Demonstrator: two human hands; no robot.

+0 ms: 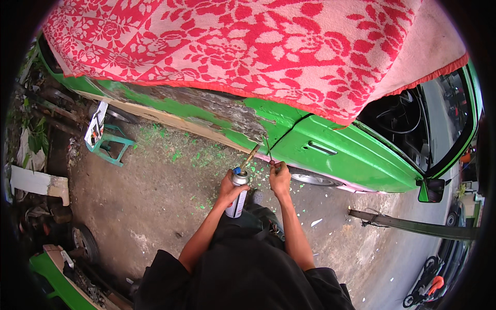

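Observation:
My left hand (227,189) is wrapped round a white gas canister (237,202) topped by a torch head (251,156) with a brass-coloured tube and a blue knob. The tube points up at the car's side, and I can make out no flame. My right hand (280,181) is closed on a thin tool (268,148); its slim shaft reaches toward the panel, but its exact kind is unclear. In front of both hands stands a green car (356,155). A patch of peeled, greyish-brown paint (206,106) runs along its body, left of the door seam.
A red and pink floral blanket (248,46) covers the car's upper part. Green paint flakes (175,155) litter the concrete floor. A teal plastic stool (111,144) stands at left, near a loose wheel (85,243). A metal beam (413,225) juts in from the right.

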